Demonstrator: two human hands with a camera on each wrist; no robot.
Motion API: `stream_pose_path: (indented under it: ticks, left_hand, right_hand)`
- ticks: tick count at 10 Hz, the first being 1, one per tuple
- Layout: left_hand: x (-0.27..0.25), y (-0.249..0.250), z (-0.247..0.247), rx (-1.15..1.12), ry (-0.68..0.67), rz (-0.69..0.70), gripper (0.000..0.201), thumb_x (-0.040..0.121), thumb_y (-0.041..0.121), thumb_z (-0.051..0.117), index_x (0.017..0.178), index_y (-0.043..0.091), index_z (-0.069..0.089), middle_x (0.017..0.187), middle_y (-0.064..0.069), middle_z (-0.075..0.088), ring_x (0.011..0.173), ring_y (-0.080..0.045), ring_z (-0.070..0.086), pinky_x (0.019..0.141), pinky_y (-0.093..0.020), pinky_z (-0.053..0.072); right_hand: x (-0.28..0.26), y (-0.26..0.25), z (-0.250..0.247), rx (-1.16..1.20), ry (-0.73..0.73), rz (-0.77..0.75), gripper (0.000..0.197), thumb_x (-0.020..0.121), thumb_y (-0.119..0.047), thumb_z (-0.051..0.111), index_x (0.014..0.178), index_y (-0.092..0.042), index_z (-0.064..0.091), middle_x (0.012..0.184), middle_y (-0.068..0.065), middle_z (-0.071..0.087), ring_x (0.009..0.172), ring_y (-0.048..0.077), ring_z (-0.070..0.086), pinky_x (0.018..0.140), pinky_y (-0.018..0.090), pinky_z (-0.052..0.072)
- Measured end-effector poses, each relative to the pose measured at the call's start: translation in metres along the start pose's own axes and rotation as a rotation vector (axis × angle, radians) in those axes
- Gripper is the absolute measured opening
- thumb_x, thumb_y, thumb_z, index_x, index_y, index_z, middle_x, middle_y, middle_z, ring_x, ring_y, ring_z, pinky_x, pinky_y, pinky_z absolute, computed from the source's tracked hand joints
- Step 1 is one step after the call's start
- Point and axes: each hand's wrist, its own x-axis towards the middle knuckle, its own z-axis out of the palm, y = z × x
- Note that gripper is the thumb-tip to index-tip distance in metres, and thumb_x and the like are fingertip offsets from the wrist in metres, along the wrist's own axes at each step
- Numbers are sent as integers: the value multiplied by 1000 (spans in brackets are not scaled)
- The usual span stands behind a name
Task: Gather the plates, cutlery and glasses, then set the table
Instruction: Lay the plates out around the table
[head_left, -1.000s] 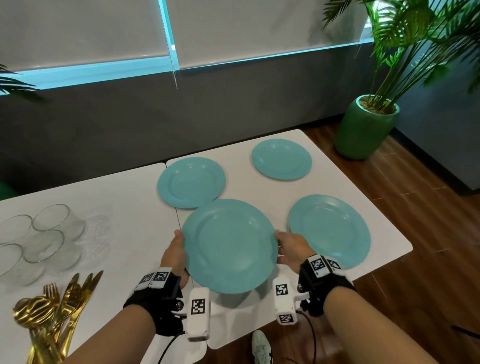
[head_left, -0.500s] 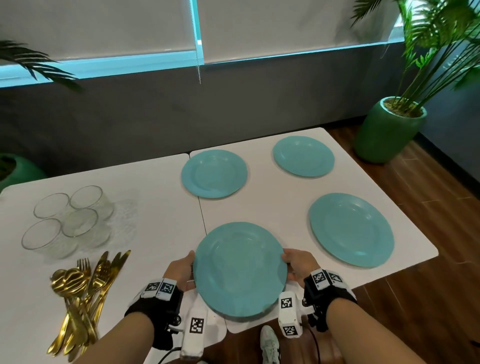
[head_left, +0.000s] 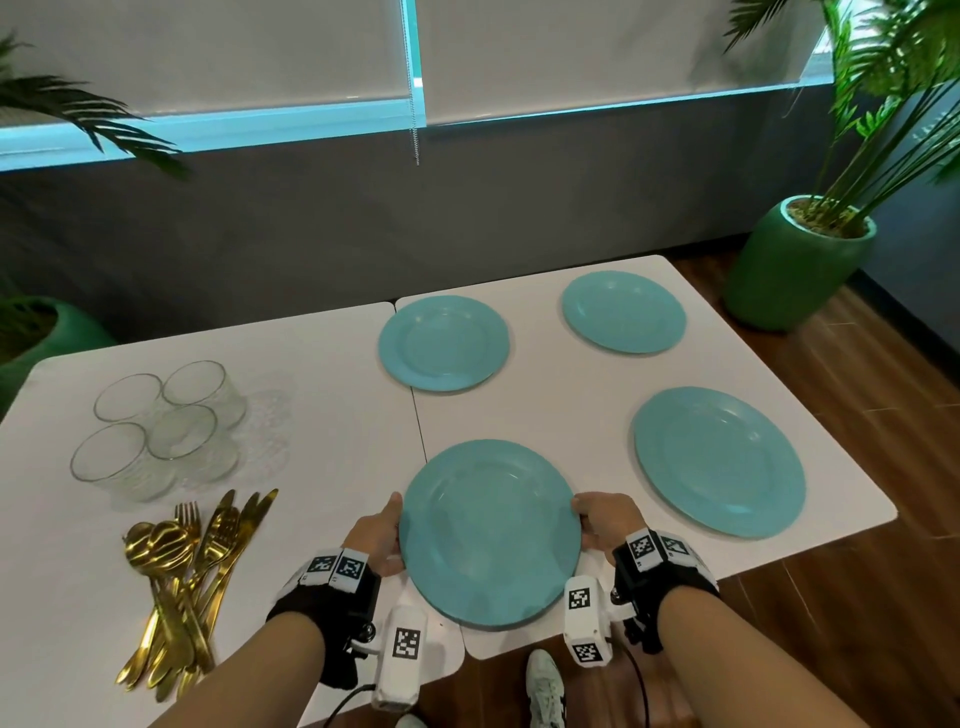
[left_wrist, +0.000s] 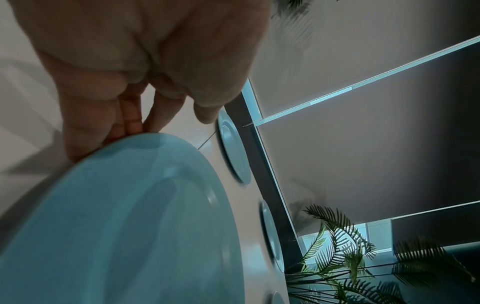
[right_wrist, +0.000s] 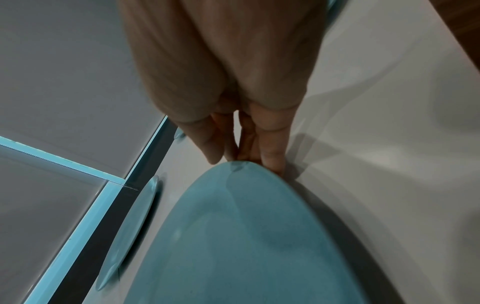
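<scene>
I hold a teal plate (head_left: 491, 535) by its two sides at the near edge of the white table (head_left: 545, 410). My left hand (head_left: 384, 532) grips the left rim and my right hand (head_left: 595, 519) grips the right rim. In the left wrist view the fingers (left_wrist: 130, 121) reach under the plate (left_wrist: 116, 226) with the thumb above. The right wrist view shows the same grip on the plate (right_wrist: 246, 236). Three more teal plates lie flat: far left (head_left: 443, 343), far right (head_left: 623, 312), near right (head_left: 719, 462). Several glasses (head_left: 156, 431) and a pile of gold cutlery (head_left: 187, 571) sit on the left table.
Two white tables meet at a seam (head_left: 415, 415). A green pot with a palm (head_left: 800, 265) stands on the wood floor at the right, another pot (head_left: 47, 332) at the far left. A grey wall runs behind the tables. My shoe (head_left: 543, 686) shows below the table edge.
Both hands have drawn the held plate back toward me, from beside the far-left plate to the table's near edge. The other three plates have not moved.
</scene>
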Motion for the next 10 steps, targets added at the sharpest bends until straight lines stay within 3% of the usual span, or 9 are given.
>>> stream_pose_path:
  ticks: [1, 2, 3, 4, 6, 7, 8, 9, 10]
  left_hand:
    - [0, -1, 1, 0, -7, 7, 56, 97, 43, 41, 118, -6, 57, 116, -22, 63, 96, -33, 59, 82, -41, 51]
    - [3, 0, 2, 2, -23, 14, 58, 96, 45, 41, 119, -5, 56, 111, -19, 63, 96, -33, 60, 82, -40, 53]
    - [5, 2, 3, -1, -18, 13, 57, 95, 46, 42, 117, -5, 58, 109, -19, 63, 98, -33, 60, 81, -38, 51]
    - [7, 1, 4, 1, -23, 17, 55, 95, 45, 42, 116, -4, 58, 110, -18, 62, 98, -32, 58, 83, -39, 50]
    - [11, 1, 4, 8, 0, 24, 57, 94, 47, 44, 116, -4, 59, 110, -18, 63, 95, -31, 57, 78, -36, 50]
    - [12, 2, 5, 18, -2, 26, 57, 95, 46, 42, 115, -5, 57, 106, -17, 62, 91, -30, 57, 73, -35, 48]
    - [12, 4, 5, 14, -7, 35, 58, 96, 47, 39, 115, -5, 57, 105, -17, 61, 83, -27, 57, 64, -30, 46]
    - [15, 3, 5, 14, -14, 31, 59, 96, 47, 39, 117, -5, 56, 107, -17, 61, 91, -30, 57, 72, -33, 48]
    - [14, 3, 6, 1, -11, 31, 59, 96, 47, 39, 119, -5, 55, 104, -16, 62, 91, -30, 57, 81, -35, 47]
  right_hand:
    - [6, 2, 3, 83, 53, -9, 31, 89, -7, 56, 118, 3, 61, 84, 0, 63, 64, 7, 70, 87, 38, 57]
    - [-14, -9, -1, -270, 23, -78, 33, 92, -15, 51, 122, -4, 59, 116, 5, 64, 100, 12, 67, 93, 28, 50]
    - [-15, -12, -3, -535, 19, -214, 32, 93, -19, 49, 123, -11, 57, 129, 6, 59, 118, 21, 56, 94, 26, 44]
    - [-16, -14, -1, -536, 86, -152, 31, 93, -18, 50, 122, -9, 57, 126, 8, 60, 116, 24, 57, 93, 27, 44]
    - [-16, -13, 0, -569, 60, -141, 35, 95, -22, 49, 127, -11, 55, 131, 7, 57, 121, 21, 54, 95, 28, 43]
    - [-12, -16, -6, -452, -27, -74, 31, 93, -17, 53, 121, -6, 58, 119, 5, 66, 111, 17, 61, 96, 27, 46]
    - [-15, -18, -4, -22, -19, 38, 21, 89, -4, 55, 107, 5, 64, 57, -6, 71, 57, 6, 69, 79, 32, 58]
    - [-12, -14, -7, -74, -36, 11, 28, 89, -2, 55, 113, 11, 60, 45, -8, 66, 46, 5, 66, 62, 25, 58]
    - [-13, -16, -8, -64, -18, 22, 22, 88, -2, 56, 107, 9, 63, 49, -6, 68, 50, 6, 67, 70, 31, 59]
